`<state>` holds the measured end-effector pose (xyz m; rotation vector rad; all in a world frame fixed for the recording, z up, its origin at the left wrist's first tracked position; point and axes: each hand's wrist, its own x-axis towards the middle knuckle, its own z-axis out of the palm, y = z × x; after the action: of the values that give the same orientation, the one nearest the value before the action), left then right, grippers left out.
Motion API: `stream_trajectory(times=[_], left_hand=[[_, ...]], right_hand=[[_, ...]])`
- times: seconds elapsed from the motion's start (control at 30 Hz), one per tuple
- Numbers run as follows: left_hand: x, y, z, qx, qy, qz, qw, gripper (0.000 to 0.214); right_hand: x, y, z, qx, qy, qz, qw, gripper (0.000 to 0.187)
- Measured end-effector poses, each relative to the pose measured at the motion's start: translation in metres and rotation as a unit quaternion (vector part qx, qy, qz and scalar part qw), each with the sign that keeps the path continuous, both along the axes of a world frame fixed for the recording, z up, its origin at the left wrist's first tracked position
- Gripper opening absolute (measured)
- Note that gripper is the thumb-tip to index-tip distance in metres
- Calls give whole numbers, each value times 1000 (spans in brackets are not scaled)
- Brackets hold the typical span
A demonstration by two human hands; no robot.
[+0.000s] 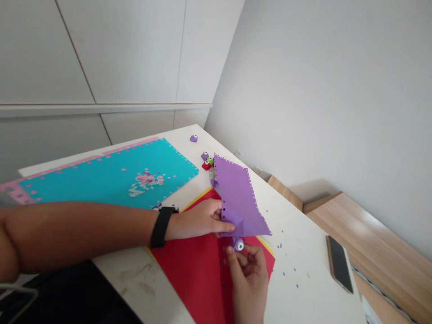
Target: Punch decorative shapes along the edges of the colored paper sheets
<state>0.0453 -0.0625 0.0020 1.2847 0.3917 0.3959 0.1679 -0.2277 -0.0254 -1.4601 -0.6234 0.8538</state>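
Observation:
My left hand (209, 218), with a black band on its wrist, pinches the lower left corner of a purple sheet of paper (238, 193). Small punched holes run along the sheet's side edges, and it is raised at a tilt. Between the thumb and fingers of my right hand (249, 274) is a small purple craft punch (237, 244) with a star on its white button. The punch sits at the sheet's lower edge; whether the paper is inside its slot I cannot tell. Beneath both hands lies red paper (195, 265) with yellow paper (269, 246) showing at its edges.
A blue sheet (101, 180) with punched edges lies at left over pink paper (16, 191), bearing a pile of paper confetti (146, 181). More punches (206, 164) stand behind the purple sheet, one purple punch (193, 138) farther back. A phone (339, 263) lies at right.

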Motion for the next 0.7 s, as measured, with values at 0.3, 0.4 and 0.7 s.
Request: stream_trajectory(times=[0.3,0.4,0.7], left_hand=[[0,-2,1,4,-29,-2,1000,40],[0,-2,0,8,-25,1,1000,40],[0,-2,1,5,-33,13,999,43]], right_hand=[[-6,-1,9,-13,-41,-27,999,40],[-5,0,8,-15,-50,-33,998,41],[-4,-1,4,-7,-58,-24,998,37]])
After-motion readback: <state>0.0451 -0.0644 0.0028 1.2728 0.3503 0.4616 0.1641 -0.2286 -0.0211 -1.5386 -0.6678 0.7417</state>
